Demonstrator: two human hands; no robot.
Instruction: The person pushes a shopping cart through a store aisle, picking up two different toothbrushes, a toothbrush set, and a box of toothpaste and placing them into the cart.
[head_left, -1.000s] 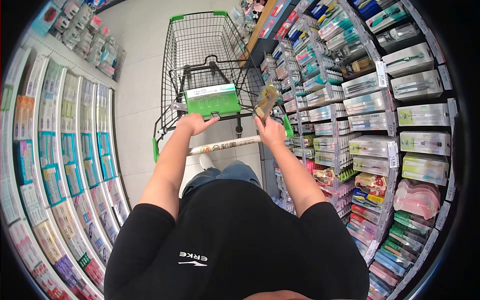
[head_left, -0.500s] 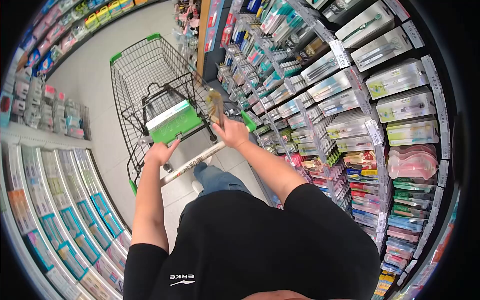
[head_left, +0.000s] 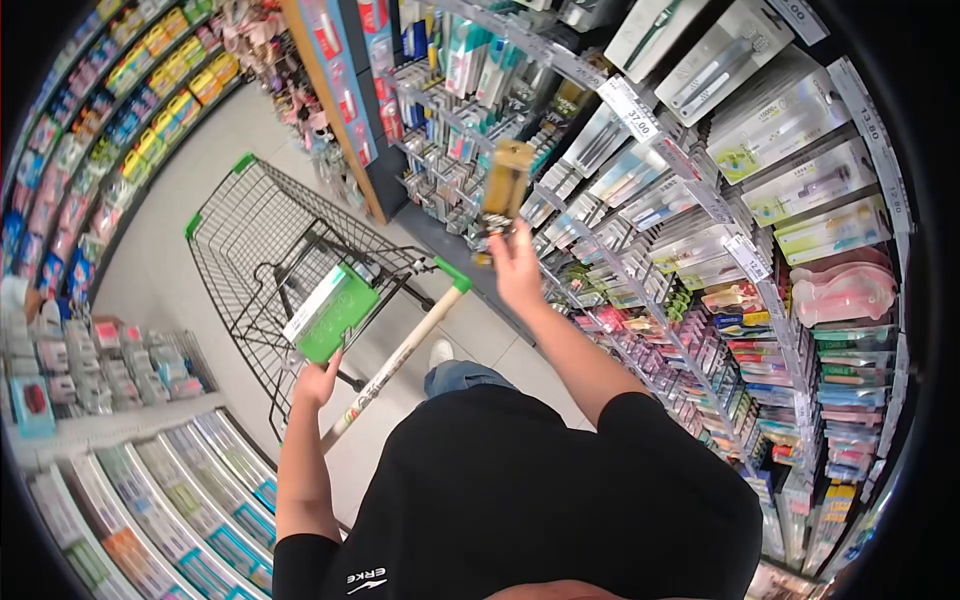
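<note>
My right hand (head_left: 517,277) is raised beside the shelf rack, fingers closed on the lower end of a narrow gold-and-black package (head_left: 507,180). Motion blur hides its print. My left hand (head_left: 318,382) is curled over the rear edge of the shopping cart (head_left: 255,260), next to the green panel (head_left: 340,312); its thumb points forward, and part of its fingers is hidden. Between my arms runs the pale cart handle (head_left: 395,362), with neither hand's fingers around it. No goods show in the wire basket.
On the right, a tall rack holds packaged toothbrushes (head_left: 785,125) behind price strips (head_left: 745,255). White shelves with boxes (head_left: 165,500) stand at lower left. Hanging goods (head_left: 275,45) and a wooden post (head_left: 340,110) are ahead. Curved shelves (head_left: 150,100) line the far left.
My right hand has left the cart handle and lifted the package up and right toward the rack. The cart sits lower and more to the left in view; my left hand stays on it.
</note>
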